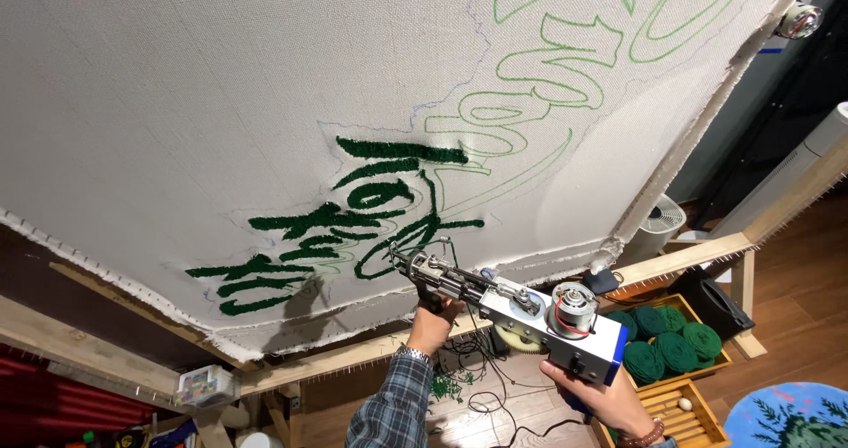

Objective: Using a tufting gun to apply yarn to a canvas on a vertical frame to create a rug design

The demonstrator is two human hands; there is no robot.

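A tufting gun (521, 311) with a silver motor and blue-white body is held in both hands. My left hand (433, 320) grips its front handle, wrist in a plaid sleeve with a watch. My right hand (601, 399) holds the rear grip from below. The gun's needle tip (395, 255) sits just at the stretched white cloth (177, 103), by the lower edge of dark green tufted lettering (353, 223). Light green outlines (548, 68) are drawn higher up on the cloth.
The cloth is stretched on a wooden frame (689, 255). Wooden crates hold dark green yarn balls (671, 342) at lower right. Black cords (481, 386) trail on the wooden floor. A small box of coloured bits (205, 384) sits lower left; a round rug (791, 417) lies at bottom right.
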